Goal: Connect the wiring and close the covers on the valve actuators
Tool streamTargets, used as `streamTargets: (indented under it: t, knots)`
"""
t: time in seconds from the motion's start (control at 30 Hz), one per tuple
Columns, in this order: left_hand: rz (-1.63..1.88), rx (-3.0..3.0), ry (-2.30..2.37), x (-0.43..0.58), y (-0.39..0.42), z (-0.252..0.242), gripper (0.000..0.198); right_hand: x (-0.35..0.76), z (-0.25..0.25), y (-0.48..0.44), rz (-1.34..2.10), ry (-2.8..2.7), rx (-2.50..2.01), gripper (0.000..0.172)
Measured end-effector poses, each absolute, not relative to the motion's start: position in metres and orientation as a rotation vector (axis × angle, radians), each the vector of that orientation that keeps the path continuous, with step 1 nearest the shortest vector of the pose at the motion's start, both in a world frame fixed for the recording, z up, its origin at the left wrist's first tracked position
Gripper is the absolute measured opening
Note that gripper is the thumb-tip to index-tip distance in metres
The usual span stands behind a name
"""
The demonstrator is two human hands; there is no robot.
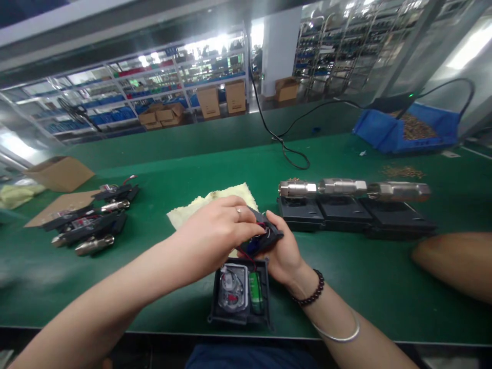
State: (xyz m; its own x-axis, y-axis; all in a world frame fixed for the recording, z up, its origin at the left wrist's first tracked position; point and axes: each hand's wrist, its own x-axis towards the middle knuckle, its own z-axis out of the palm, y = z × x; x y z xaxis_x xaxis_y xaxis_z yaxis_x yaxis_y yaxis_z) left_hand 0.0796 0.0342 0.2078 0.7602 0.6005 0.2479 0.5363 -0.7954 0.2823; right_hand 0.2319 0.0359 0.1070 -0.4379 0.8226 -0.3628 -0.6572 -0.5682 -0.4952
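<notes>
My right hand (pixel 282 251) grips a small black device part (pixel 265 237) with red wires, held just above the table. My left hand (pixel 215 230) reaches across and pinches at the top of that same part, fingers closed on it; a ring shows on one finger. Directly below lies an open black housing (pixel 240 292) showing a clear round piece, a green cell and red wiring. A red wire runs from the held part down into the housing.
A yellow cloth (pixel 215 202) lies behind my hands on the green table (pixel 346 277). Three assembled units with metal barrels (pixel 353 202) sit right; several more (pixel 90 220) lie left. Another person's arm (pixel 453 261) rests far right. Blue bin (pixel 407 130) and cardboard (pixel 59 174) stand behind.
</notes>
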Motion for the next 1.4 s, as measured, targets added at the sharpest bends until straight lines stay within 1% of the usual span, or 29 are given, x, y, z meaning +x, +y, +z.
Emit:
streamTargets:
  t: [0.1, 0.2, 0.27, 0.33, 0.47, 0.57, 0.63, 0.73, 0.83, 0.97, 1.1, 1.2, 1.27, 1.33, 1.4]
  knots:
    - [0.450, 2.984, 0.974, 0.079, 0.034, 0.205, 0.020, 0.231, 0.109, 0.036, 2.086, -0.309, -0.713, 0.038]
    - [0.528, 2.991, 1.177, 0.081, 0.031, 0.203, 0.014, 0.229, 0.113, 0.036, 2.033, -0.287, -0.745, 0.036]
    - [0.582, 2.847, 1.264, 0.084, 0.026, 0.200, 0.017, 0.227, 0.114, 0.036, 1.987, -0.273, -0.775, 0.036]
    - [0.632, 2.606, 1.253, 0.088, 0.018, 0.197, 0.022, 0.227, 0.115, 0.036, 1.958, -0.264, -0.788, 0.037]
    - [0.729, 2.093, 1.102, 0.090, 0.003, 0.193, 0.024, 0.228, 0.113, 0.037, 1.944, -0.292, -0.783, 0.035]
    - [0.732, 1.885, 0.942, 0.088, -0.004, 0.186, 0.031, 0.229, 0.112, 0.037, 1.982, -0.328, -0.794, 0.038]
    - [0.880, 1.925, 0.979, 0.086, -0.007, 0.178, 0.030, 0.229, 0.112, 0.037, 2.003, -0.336, -0.809, 0.041]
    - [1.269, 2.159, 1.219, 0.085, -0.013, 0.161, 0.016, 0.228, 0.115, 0.036, 1.981, -0.299, -0.832, 0.042]
    - [1.469, 2.278, 1.422, 0.091, -0.026, 0.146, 0.007, 0.227, 0.117, 0.035, 1.963, -0.273, -0.811, 0.040]
    - [1.578, 2.279, 1.610, 0.116, -0.050, 0.128, 0.014, 0.229, 0.117, 0.034, 1.981, -0.309, -0.826, 0.038]
    - [1.558, 2.394, 1.660, 0.140, -0.065, 0.112, 0.007, 0.231, 0.112, 0.033, 1.965, -0.329, -0.889, 0.040]
    - [1.520, 2.470, 1.634, 0.144, -0.068, 0.105, 0.010, 0.231, 0.109, 0.033, 1.959, -0.397, -0.853, 0.042]
    - [1.490, 2.487, 1.630, 0.142, -0.070, 0.102, 0.013, 0.231, 0.108, 0.033, 1.952, -0.398, -0.832, 0.039]
    - [1.414, 2.519, 1.644, 0.139, -0.073, 0.100, 0.017, 0.232, 0.108, 0.033, 1.938, -0.361, -0.850, 0.036]
    - [1.291, 2.598, 1.693, 0.136, -0.074, 0.100, 0.023, 0.232, 0.108, 0.033, 1.935, -0.352, -0.870, 0.037]
